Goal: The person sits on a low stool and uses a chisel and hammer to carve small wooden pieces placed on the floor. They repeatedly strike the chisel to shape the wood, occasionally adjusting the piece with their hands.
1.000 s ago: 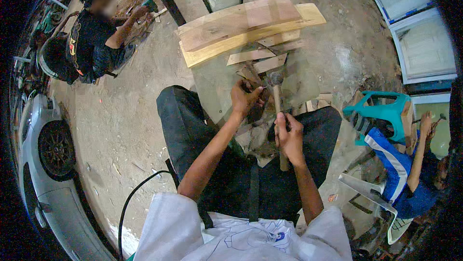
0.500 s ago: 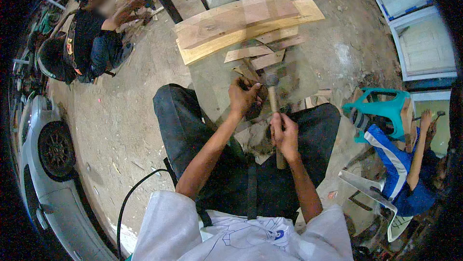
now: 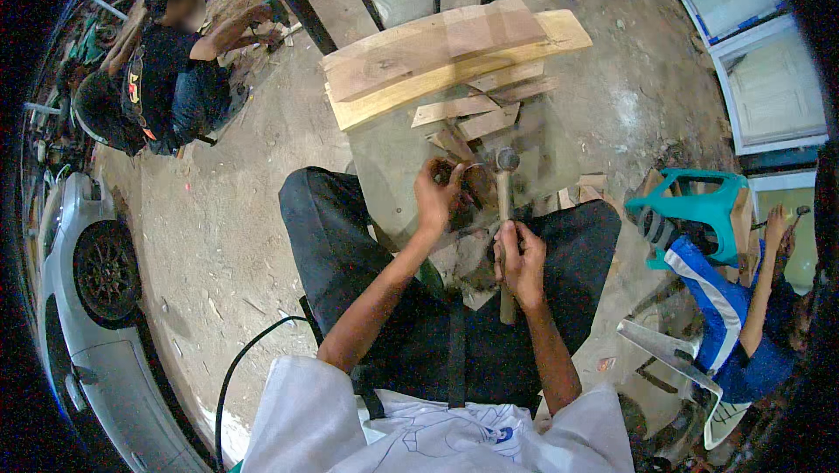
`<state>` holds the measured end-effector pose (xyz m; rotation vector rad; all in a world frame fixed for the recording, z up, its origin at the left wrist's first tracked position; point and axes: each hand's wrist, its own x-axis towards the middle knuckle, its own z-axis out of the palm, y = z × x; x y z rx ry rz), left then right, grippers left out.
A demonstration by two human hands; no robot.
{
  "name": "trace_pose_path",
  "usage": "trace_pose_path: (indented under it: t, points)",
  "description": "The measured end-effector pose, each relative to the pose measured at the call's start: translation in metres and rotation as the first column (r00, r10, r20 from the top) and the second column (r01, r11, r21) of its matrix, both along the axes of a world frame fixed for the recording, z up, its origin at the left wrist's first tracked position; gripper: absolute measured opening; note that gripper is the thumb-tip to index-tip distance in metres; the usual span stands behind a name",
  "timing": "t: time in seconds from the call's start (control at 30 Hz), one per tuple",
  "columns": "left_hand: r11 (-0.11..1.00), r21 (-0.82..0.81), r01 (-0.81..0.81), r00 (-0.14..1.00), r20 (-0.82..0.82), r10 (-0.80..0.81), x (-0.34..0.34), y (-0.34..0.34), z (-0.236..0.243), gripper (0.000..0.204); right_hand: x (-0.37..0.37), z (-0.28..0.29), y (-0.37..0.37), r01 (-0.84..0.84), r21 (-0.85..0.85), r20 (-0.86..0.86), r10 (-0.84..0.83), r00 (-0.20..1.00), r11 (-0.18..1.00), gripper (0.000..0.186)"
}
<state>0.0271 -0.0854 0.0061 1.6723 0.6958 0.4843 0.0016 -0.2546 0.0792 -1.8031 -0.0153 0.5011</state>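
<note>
My right hand [image 3: 522, 256] is wrapped round the wooden handle of a hammer [image 3: 505, 198]. Its dark, round head points away from me, just right of my left fingers. My left hand [image 3: 439, 195] is closed in a pinch, thumb and fingers together, over the pale work surface [image 3: 389, 167] between my knees. What they pinch is too small and dark to make out. A short wood piece [image 3: 451, 141] lies just beyond the left fingertips. Several thin wood offcuts [image 3: 489, 122] are piled farther out, behind the hammer head.
Two long curved boards [image 3: 437, 49] lie stacked at the far side. On the left, a person [image 3: 166, 62] crouches near a parked silver car [image 3: 105, 368]. On the right, another person [image 3: 734, 316] sits beside a green plastic stool [image 3: 699, 207], a hand raised with a hammer-like tool.
The whole view has shifted slightly, so the scene sits lower. The hammer head has moved a little to the right, away from my left fingers. Both hands keep their grips.
</note>
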Motion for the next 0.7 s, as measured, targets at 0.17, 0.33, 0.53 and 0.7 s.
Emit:
trace_pose_path:
  t: [0.17,0.33,0.53,0.7]
  points:
    - [0.995,-0.099,-0.023,0.998,-0.061,0.018,-0.004,0.007,0.01,0.017,0.001,0.013,0.002,0.051,0.077,-0.1,-0.043,0.994,0.996,0.036]
    - [0.951,0.268,0.157,0.986,-0.105,-0.133,-0.01,0.005,0.032,0.017,0.0,0.011,-0.001,0.06,0.073,-0.118,-0.051,0.992,0.996,0.036]
    - [0.834,0.493,0.247,0.967,-0.184,-0.177,-0.011,-0.003,0.034,0.024,0.002,0.01,-0.003,0.067,0.086,-0.072,-0.061,0.996,0.994,0.037]
    - [0.788,0.522,0.326,0.94,-0.267,-0.212,-0.011,-0.001,0.014,0.029,0.003,0.005,-0.004,0.071,0.126,-0.06,-0.064,0.996,0.989,0.036]
